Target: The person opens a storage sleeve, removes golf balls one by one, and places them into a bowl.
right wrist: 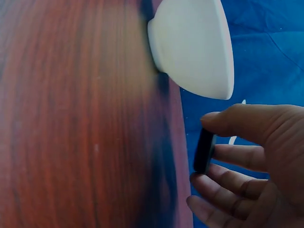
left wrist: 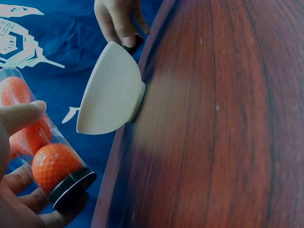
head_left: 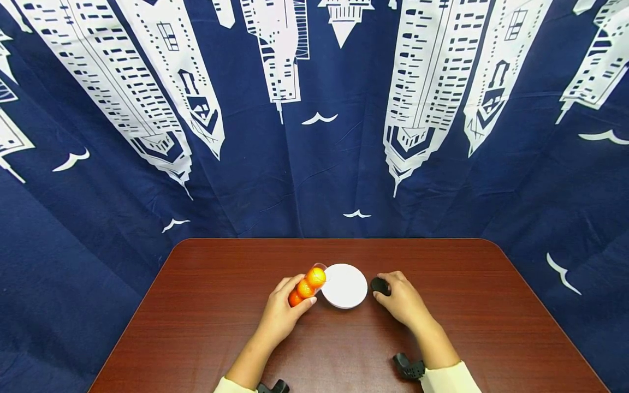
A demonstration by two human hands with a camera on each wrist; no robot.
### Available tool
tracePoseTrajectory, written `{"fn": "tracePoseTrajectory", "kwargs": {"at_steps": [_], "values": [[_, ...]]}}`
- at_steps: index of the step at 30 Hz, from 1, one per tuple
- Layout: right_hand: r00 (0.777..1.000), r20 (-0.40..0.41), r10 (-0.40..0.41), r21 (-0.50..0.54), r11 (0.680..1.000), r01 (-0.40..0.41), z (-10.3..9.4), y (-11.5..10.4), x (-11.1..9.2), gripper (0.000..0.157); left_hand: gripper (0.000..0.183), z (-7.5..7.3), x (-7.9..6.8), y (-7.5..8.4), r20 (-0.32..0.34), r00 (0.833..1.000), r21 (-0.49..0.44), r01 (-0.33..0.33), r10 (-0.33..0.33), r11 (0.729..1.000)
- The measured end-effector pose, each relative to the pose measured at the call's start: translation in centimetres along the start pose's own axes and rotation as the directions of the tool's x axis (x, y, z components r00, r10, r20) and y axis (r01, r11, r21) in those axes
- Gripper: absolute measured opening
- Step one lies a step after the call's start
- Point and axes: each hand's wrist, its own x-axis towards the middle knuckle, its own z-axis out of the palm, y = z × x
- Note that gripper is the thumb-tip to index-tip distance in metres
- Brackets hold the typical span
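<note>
My left hand [head_left: 279, 315] grips a clear plastic tube [head_left: 306, 287] of orange golf balls, tilted with its top end toward the white bowl [head_left: 345, 287]. In the left wrist view, the thumb lies over the tube's side and a black cap [left wrist: 72, 188] closes the lower end below a dimpled golf ball [left wrist: 56, 165]. The bowl stands upright on the table between the hands, and the tube's upper end is right at its left rim. Right of the bowl, my right hand [head_left: 405, 303] pinches a round black cap [right wrist: 204, 150] on edge between thumb and fingers.
The brown wood-grain table [head_left: 221, 316] has rounded far corners. Behind it hangs a dark blue cloth [head_left: 339, 174] printed with white buildings and birds. Black wrist straps with cameras [head_left: 408, 367] sit at the pale sleeves [head_left: 449, 379].
</note>
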Motion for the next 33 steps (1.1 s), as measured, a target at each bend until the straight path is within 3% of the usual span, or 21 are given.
{"fn": "tracePoseTrajectory", "kwargs": {"at_steps": [8, 20, 26, 33], "values": [[0.998, 0.068, -0.005, -0.058, 0.998, 0.009, 0.6, 0.5, 0.0, 0.049, 0.054, 0.1, 0.1, -0.1, 0.000, 1.000, 0.004, 0.002, -0.002, 1.000], [0.999, 0.049, -0.010, -0.080, 0.997, 0.014, 1.2, 0.6, 0.0, 0.047, 0.054, -0.1, 0.1, -0.2, 0.006, 1.000, -0.011, 0.026, -0.026, 1.000], [0.999, 0.035, -0.020, -0.083, 0.996, 0.023, 1.3, 0.5, 0.0, 0.047, 0.053, -0.1, 0.1, -0.1, -0.003, 1.000, 0.002, -0.004, 0.004, 1.000], [0.999, 0.047, -0.015, -0.069, 0.997, 0.019, 1.1, 0.5, -0.2, 0.055, 0.052, 0.0, 0.0, -0.1, -0.008, 1.000, -0.014, 0.012, -0.012, 1.000]]}}
